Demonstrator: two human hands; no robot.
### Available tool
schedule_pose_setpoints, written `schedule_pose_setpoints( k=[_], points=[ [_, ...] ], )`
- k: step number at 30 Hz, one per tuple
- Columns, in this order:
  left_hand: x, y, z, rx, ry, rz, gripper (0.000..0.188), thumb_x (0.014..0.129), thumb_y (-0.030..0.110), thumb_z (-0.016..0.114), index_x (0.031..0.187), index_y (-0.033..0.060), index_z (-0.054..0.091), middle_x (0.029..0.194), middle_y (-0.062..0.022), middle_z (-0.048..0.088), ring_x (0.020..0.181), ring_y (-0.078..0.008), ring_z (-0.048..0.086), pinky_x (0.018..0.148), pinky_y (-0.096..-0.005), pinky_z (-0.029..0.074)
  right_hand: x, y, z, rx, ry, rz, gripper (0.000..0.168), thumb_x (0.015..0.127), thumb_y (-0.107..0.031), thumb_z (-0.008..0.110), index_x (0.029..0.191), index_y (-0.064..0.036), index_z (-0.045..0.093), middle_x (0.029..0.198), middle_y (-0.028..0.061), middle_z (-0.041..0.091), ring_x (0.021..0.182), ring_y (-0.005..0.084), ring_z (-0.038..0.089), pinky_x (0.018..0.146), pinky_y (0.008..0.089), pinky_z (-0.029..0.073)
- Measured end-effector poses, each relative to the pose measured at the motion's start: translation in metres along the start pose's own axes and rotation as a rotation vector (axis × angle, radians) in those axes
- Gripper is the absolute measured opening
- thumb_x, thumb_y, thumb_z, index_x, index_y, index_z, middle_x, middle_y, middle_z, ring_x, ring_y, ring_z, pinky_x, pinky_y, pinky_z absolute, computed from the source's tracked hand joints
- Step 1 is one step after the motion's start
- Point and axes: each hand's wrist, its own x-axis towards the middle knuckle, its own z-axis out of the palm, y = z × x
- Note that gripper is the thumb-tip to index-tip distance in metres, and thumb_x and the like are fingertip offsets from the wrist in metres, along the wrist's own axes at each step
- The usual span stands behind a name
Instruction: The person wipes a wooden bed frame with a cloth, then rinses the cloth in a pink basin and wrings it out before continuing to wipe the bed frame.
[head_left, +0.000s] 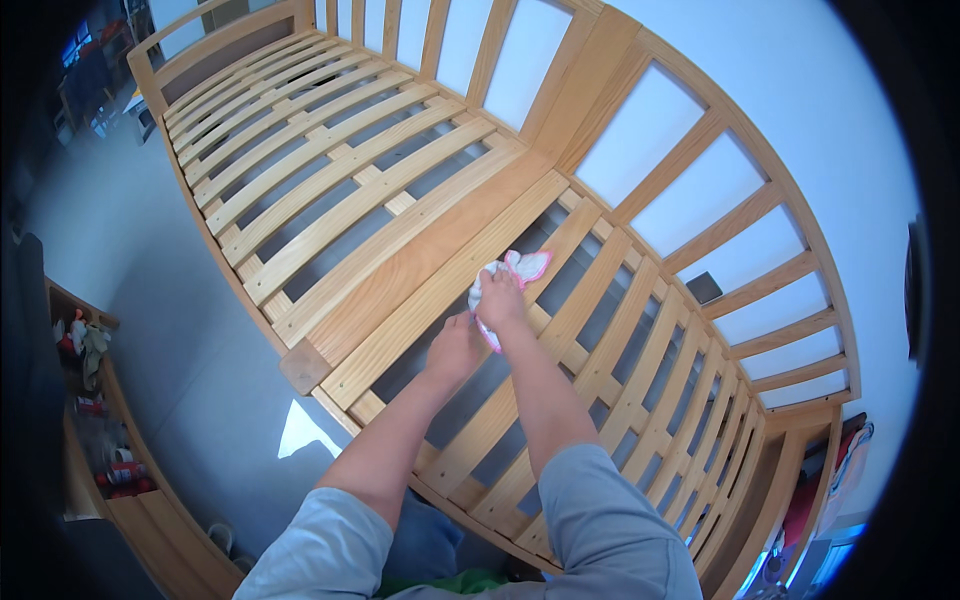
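Observation:
A white cloth with pink edging (530, 264) is bunched in my right hand (501, 301), over a wooden slat (571, 229) of a slatted wooden sofa frame. One corner of the cloth fans out beyond my fingers, and its lower edge hangs below the hand. My left hand (453, 346) is just to the left and nearer to me, its fingers curled close to the cloth. Whether it grips the slat or the cloth is hidden. A wide flat board (427, 255) crosses the seat to the left of both hands.
A slatted backrest (675, 169) runs along the white wall (832, 150). A dark square object (704, 287) shows between its bars. At left, a low wooden cabinet (161, 525) holds several small items, across the grey floor (180, 360). Gaps separate the seat slats.

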Motion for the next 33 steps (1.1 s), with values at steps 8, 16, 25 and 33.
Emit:
schedule_pose_setpoints(
  k=[8, 16, 25, 33],
  points=[
    [0.004, -0.001, -0.002, 0.061, 0.174, -0.052, 0.017, 0.085, 0.012, 0.051, 0.096, 0.0037, 0.059, 0.093, -0.019, 0.063, 0.086, -0.0364, 0.062, 0.074, -0.0474, 0.05, -0.023, -0.028, -0.049, 0.207, -0.378, -0.106, 0.037, 0.071, -0.012, 0.064, 0.107, -0.009, 0.053, 0.1, 0.0245, 0.062, 0.103, 0.0345, 0.059, 0.085, 0.0431, 0.046],
    [-0.001, -0.01, -0.014, 0.079, 0.259, -0.068, 0.013, 0.085, 0.015, 0.051, 0.088, 0.0045, 0.058, 0.09, -0.0189, 0.064, 0.08, -0.0361, 0.064, 0.069, -0.0473, 0.05, 0.036, -0.04, -0.085, 0.252, 0.24, 0.06, 0.028, 0.074, -0.009, 0.063, 0.102, -0.014, 0.063, 0.096, 0.0159, 0.063, 0.096, 0.0316, 0.056, 0.083, 0.0399, 0.047],
    [-0.003, -0.005, -0.019, 0.244, -0.296, -0.118, 0.027, 0.086, 0.02, 0.049, 0.104, 0.0036, 0.061, 0.101, -0.0196, 0.066, 0.092, -0.0335, 0.065, 0.076, -0.0458, 0.052, 0.007, -0.074, -0.018, 0.101, 0.155, -0.213, 0.038, 0.071, -0.004, 0.061, 0.108, -0.008, 0.065, 0.101, 0.0167, 0.061, 0.102, 0.0301, 0.052, 0.088, 0.04, 0.043],
    [-0.008, -0.023, 0.032, 0.349, -0.465, 0.184, 0.03, 0.081, 0.011, 0.051, 0.108, 0.0029, 0.063, 0.109, -0.0209, 0.063, 0.102, -0.0338, 0.062, 0.084, -0.0441, 0.051, -0.017, -0.082, -0.043, 1.128, -0.809, -0.402, 0.036, 0.07, 0.004, 0.052, 0.097, -0.007, 0.071, 0.084, 0.0077, 0.067, 0.076, 0.0164, 0.064, 0.069, 0.0276, 0.051]
  ],
)
